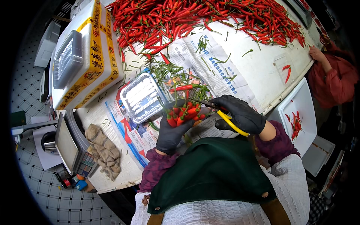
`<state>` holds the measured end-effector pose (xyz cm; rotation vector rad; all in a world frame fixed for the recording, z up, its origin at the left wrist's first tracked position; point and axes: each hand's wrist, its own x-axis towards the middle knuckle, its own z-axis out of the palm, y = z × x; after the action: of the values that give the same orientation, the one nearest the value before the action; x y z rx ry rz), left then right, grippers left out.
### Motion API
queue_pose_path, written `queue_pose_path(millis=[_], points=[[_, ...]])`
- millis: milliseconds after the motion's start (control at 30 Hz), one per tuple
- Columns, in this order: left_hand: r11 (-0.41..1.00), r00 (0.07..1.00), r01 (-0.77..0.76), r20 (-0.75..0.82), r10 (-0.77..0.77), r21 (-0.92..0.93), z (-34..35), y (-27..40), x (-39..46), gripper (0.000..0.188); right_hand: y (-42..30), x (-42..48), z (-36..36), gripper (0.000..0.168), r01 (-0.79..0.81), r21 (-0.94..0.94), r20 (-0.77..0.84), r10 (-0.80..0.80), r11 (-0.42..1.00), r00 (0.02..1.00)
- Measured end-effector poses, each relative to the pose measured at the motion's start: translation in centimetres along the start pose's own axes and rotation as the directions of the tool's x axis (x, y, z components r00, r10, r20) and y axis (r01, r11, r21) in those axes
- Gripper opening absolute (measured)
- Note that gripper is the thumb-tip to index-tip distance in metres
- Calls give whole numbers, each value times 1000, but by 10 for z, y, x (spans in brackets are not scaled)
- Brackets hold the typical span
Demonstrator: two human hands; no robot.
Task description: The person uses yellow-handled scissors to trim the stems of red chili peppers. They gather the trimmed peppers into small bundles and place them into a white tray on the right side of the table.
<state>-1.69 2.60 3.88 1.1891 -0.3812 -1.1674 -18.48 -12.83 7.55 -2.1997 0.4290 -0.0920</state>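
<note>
My left hand (173,136), in a black glove, grips a bunch of red chili peppers (184,114) with their green stems pointing away from me. In my right hand (243,115), also gloved in black, are scissors (231,123) with yellow handles. Their dark blades reach over the stem end of the bunch; whether they touch a stem cannot be told. Cut green stems (166,71) lie scattered on the newspaper (211,64) beyond my hands. Just left of the bunch sits a clear plastic tray (142,97).
A large heap of red chilies (168,19) covers the table's far side. At left stand a taped foam box (87,56) with plastic trays on top, a weighing scale (74,149) and a crumpled cloth (103,150). A white bin (298,112) holds chilies at right, near another person (332,76).
</note>
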Motion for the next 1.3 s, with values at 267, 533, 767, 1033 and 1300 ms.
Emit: queue_pose_path(millis=[267, 533, 767, 1033, 1300], points=[[998, 999, 52, 11, -52, -25, -7, 0, 1, 54, 11, -9, 15, 33, -10, -45, -77, 7, 999, 997], [993, 992, 113, 56, -115, 34, -12, 3, 0, 56, 0, -8, -3, 38, 46, -46, -91, -50, 998, 995], [990, 983, 83, 155, -101, 115, -13, -4, -1, 56, 7, -5, 0, 32, 110, -149, 16, -108, 983, 994], [992, 973, 114, 194, -122, 54, -12, -5, 2, 57, 4, -10, -3, 29, 77, -100, -120, -89, 992, 989], [983, 962, 179, 217, -169, -29, -10, -11, 2, 57, 8, -10, -3, 29, 44, -163, 3, -44, 986, 999]])
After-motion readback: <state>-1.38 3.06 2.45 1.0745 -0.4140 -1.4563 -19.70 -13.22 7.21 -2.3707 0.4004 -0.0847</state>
